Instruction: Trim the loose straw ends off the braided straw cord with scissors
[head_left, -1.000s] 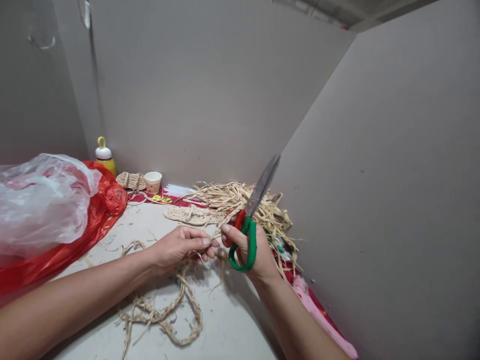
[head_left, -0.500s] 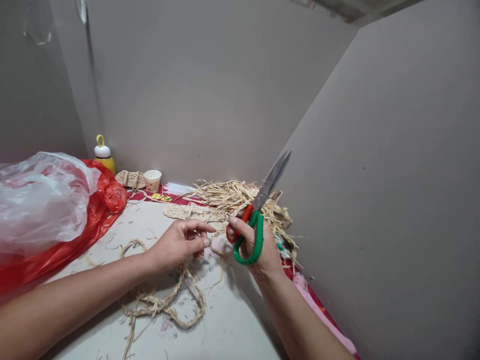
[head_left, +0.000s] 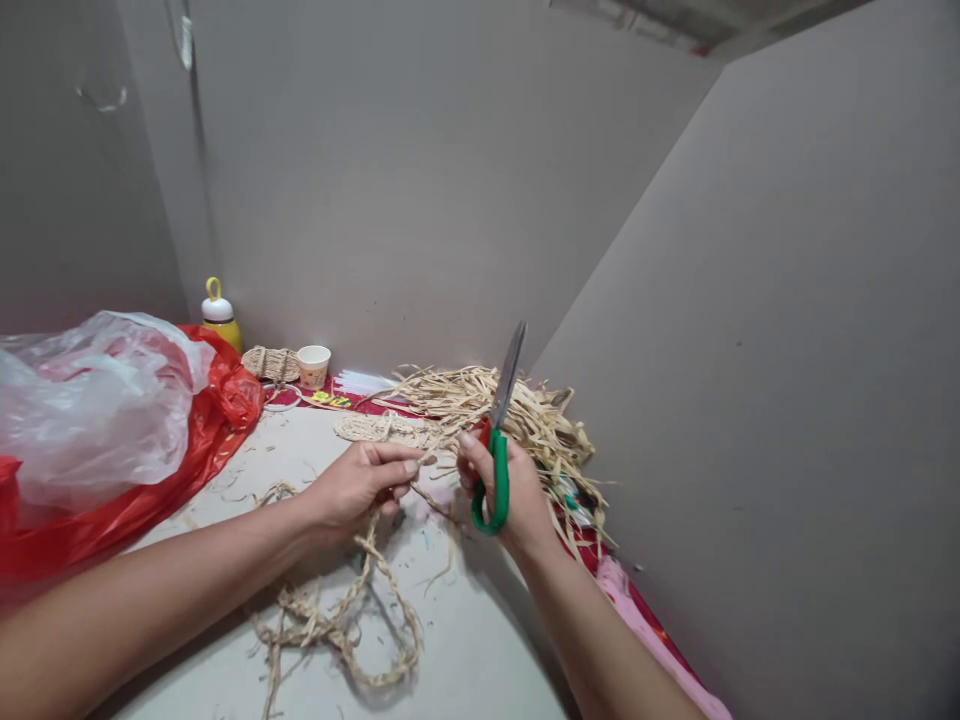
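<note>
1. Head view, left hand (head_left: 364,485): palm down-ish over the table (head_left: 472,650), thumb and index closed in a narrow pinch on a thin straw strand (head_left: 426,458). Strand reaches toward the right hand; whether that hand grips it too, cannot tell.
2. Head view, right hand (head_left: 521,500): closed around scissors (head_left: 491,485), green and red handles, blades up, tips nearly together. Thumb by the handles, other fingers partly hidden.
3. Head view, cord (head_left: 409,640): braided straw, lies in loose loops on the table, below and near the left hand; part runs up under that hand. Loose ends stick out. Join to the pinched strand: cannot tell.
4. Head view, straw (head_left: 465,390): big messy heap at the back of the table, behind the right hand and scissors.
5. Head view, flat woven piece (head_left: 367,428): on the table, just left of the heap. Second woven piece (head_left: 262,364) further back, beside the paper cup (head_left: 313,370).
6. Head view, back left: yellow bottle (head_left: 223,328) with white lid, upright; white sticks (head_left: 364,383) right of the cup.
7. Head view, left side: clear bag (head_left: 97,410) on red bag (head_left: 236,385). Right edge: pink cloth (head_left: 645,640). Small straw scraps on the table.
</note>
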